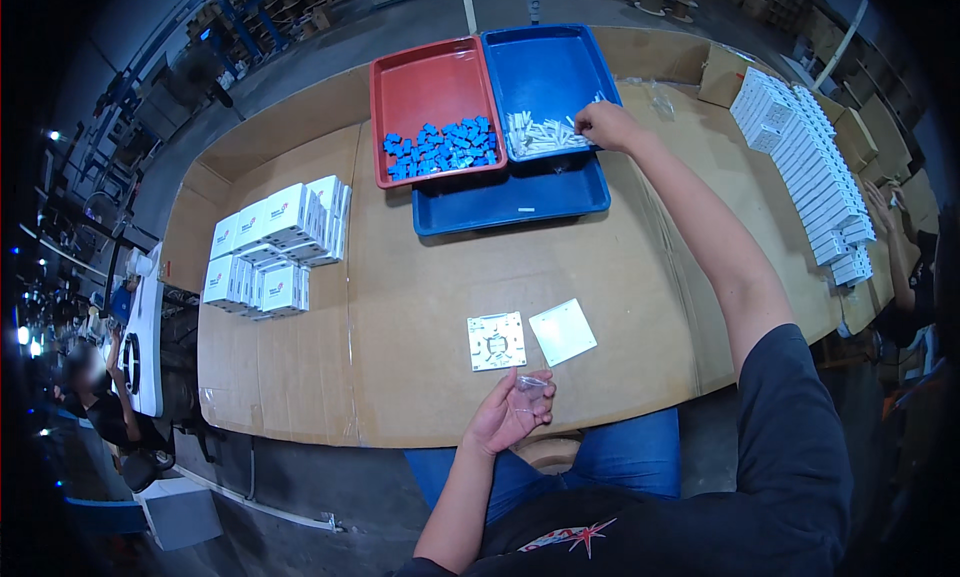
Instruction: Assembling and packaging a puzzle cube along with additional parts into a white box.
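My left hand (510,417) is palm up near the table's front edge, its fingers curled round a small transparent plastic bag (532,385). Just beyond it lies a square white plate (497,341) with a moulded, cut-out middle. A smooth white square plate (563,333) rests at a tilt to its right. Far off, my right hand (607,127) reaches into the front right corner of a blue tray (550,62). Its fingers are pinched together at a heap of small, slim white pieces (542,134); what is between the fingertips is too small to make out.
A red tray (430,72) with many blue pieces (440,149) stands left of the blue one. Both rest above another blue tray (510,202). White boxes (275,247) are stacked at left; long rows of white units (805,167) stand at right, near another person's hands (882,205).
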Tool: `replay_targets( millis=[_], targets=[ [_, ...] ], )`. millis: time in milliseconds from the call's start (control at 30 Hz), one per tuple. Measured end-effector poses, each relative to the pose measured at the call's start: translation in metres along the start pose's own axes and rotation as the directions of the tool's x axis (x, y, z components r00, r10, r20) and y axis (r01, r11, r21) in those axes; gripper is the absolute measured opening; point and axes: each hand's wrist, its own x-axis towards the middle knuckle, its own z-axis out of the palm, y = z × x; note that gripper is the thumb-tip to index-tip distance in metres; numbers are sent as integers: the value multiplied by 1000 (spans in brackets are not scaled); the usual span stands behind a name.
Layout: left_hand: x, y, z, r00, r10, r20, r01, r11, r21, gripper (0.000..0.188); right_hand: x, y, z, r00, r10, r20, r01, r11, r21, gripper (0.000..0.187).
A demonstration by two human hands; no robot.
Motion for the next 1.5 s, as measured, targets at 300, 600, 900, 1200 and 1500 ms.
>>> replay_targets(
  millis=[300, 600, 900, 1200, 1500],
  targets=[
    [0, -1, -2, 1000, -10, -8, 10, 999, -36, 60, 18, -4, -21, 974, 19, 226, -16, 1000, -11, 24],
    [3, 1, -4, 999, -43, 15, 44, 996, -73, 61, 24, 5, -19, 960, -37, 277, 34, 999, 18, 16],
    [2, 5, 2, 998, -57, 36, 60, 993, -97, 56, 11, -1, -17, 987, -30, 160, 31, 999, -4, 15],
    [-1, 7, 8, 999, -53, 11, 54, 995, -89, 55, 15, -6, -12, 1000, -1, -18, 2, 999, 34, 14],
    [-2, 4, -4, 998, 17, 64, -9, 994, -112, 57, -79, -79, -57, 948, 315, 47, -110, 183, 977, 25]
  ],
)
